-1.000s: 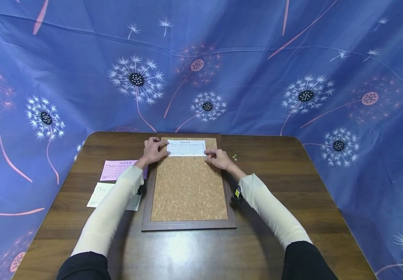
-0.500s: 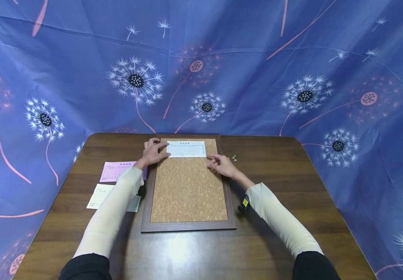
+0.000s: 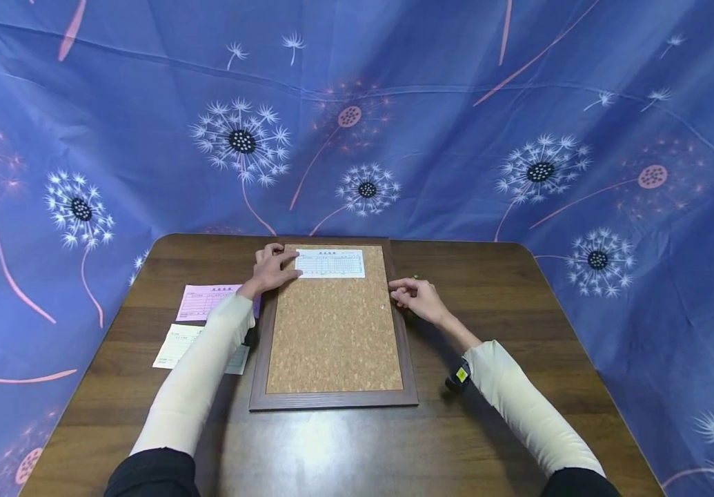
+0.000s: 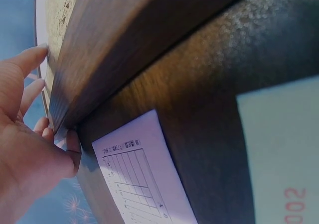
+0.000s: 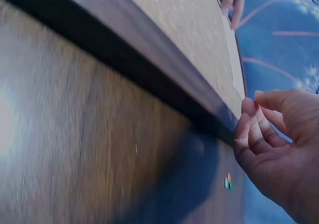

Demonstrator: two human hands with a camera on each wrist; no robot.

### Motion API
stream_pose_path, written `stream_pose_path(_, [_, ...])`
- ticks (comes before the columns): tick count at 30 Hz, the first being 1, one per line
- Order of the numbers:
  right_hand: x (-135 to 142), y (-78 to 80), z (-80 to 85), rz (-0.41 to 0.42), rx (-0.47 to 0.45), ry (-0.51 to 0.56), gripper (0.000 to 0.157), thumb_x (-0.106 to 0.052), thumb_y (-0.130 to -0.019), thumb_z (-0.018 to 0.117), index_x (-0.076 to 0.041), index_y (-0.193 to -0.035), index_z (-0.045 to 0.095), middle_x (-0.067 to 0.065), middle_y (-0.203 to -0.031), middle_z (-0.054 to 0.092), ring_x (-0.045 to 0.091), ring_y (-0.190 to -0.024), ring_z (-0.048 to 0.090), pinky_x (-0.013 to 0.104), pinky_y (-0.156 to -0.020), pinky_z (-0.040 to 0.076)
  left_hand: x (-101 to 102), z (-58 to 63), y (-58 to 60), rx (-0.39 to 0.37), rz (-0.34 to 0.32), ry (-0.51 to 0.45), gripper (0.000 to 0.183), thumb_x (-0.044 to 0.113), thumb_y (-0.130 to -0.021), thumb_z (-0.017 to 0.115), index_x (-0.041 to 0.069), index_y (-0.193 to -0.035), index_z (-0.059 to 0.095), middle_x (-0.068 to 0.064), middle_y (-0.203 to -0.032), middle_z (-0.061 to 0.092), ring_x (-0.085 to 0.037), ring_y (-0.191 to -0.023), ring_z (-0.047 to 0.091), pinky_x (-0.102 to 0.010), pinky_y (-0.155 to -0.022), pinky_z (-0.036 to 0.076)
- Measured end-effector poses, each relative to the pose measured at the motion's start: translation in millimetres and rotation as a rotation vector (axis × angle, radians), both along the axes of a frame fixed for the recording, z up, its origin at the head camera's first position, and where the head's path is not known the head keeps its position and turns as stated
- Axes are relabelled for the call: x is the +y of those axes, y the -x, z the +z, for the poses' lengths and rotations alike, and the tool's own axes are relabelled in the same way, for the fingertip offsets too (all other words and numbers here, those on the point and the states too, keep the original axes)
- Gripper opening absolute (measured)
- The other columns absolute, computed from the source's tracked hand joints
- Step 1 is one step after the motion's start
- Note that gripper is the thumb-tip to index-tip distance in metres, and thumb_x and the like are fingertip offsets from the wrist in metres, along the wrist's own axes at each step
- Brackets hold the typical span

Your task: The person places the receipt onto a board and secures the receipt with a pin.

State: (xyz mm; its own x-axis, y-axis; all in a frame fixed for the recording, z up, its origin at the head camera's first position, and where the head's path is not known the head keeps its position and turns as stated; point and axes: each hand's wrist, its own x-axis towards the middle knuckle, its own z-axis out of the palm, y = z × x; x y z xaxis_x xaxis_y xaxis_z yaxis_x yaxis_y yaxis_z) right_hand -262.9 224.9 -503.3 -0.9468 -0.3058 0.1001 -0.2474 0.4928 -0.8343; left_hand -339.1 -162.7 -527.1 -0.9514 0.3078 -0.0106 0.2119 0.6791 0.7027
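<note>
- Brown-framed rectangular cork board [image 3: 334,338]: long axis runs away from you.
- Your right hand [image 3: 420,298]: fingers bent, narrow gap, nothing visibly held, at the frame's right side.
- Tiny green-and-white bits [image 5: 228,182]: right of those fingertips, just past your knuckles; right hand nearer.
- Your left hand [image 3: 272,270]: digits extended onto white printed rectangular paper slip [image 3: 332,264], board's far end, long axis left-right.

My left sleeve [image 3: 183,393] hid parts of the pink slip [image 3: 201,304] and pale slip [image 3: 176,344]; print on the white slip [image 3: 330,264] and green bits [image 5: 228,183] near my right hand [image 3: 420,301] were too small to discern.
</note>
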Motion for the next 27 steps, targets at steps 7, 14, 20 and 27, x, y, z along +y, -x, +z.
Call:
stream_pose_path(7, [33.8, 11.6, -1.2, -0.118, 0.009, -0.062, 0.028, -0.003, -0.096, 0.067, 0.009, -0.121, 0.069, 0.028, -0.093, 0.074, 0.034, -0.073, 0.071, 0.024, -0.059, 0.054, -1.3, -0.5, 2.1, 0.003, 0.005, 0.001, 0.059, 0.032, -0.098, 0.063, 0.007, -0.15, 0.05, -0.026, -0.158, 0.019, -0.049, -0.139, 0.014, -0.07, -0.105, 0.022])
stream_pose_path(14, [53.9, 21.4, -9.1, -0.186, -0.023, -0.117, 0.024, -0.002, -0.096, 0.067, 0.009, -0.117, 0.071, 0.029, -0.094, 0.075, 0.038, -0.078, 0.072, 0.028, -0.059, 0.057, 0.5, 6.4, -1.7, -0.002, 0.01, 0.009, 0.058, 0.03, -0.098, 0.063, 0.006, -0.15, 0.05, -0.026, -0.159, 0.019, -0.049, -0.139, 0.013, -0.07, -0.105, 0.023])
stream_pose_path(20, [54.4, 29.2, -15.7, -0.262, -0.002, -0.195, 0.02, -0.006, -0.093, 0.071, 0.006, -0.108, 0.076, 0.023, -0.09, 0.077, 0.011, -0.065, 0.067, 0.016, -0.057, 0.047, 1.9, 5.6, -1.3, 0.006, 0.001, 0.031, 0.057, 0.031, -0.1, 0.062, 0.007, -0.151, 0.049, -0.026, -0.159, 0.018, -0.05, -0.139, 0.013, -0.07, -0.104, 0.024])
stream_pose_path(27, [51.1, 39.7, -22.5, -0.247, 0.102, -0.297, 0.02, -0.014, -0.091, 0.075, 0.004, -0.1, 0.078, 0.018, -0.087, 0.078, 0.006, -0.062, 0.063, 0.023, -0.064, 0.049, 0.9, -2.4, 2.0, -0.007, -0.002, 0.031, 0.061, 0.035, -0.099, 0.062, 0.008, -0.152, 0.047, -0.025, -0.161, 0.017, -0.049, -0.14, 0.013, -0.071, -0.105, 0.024])
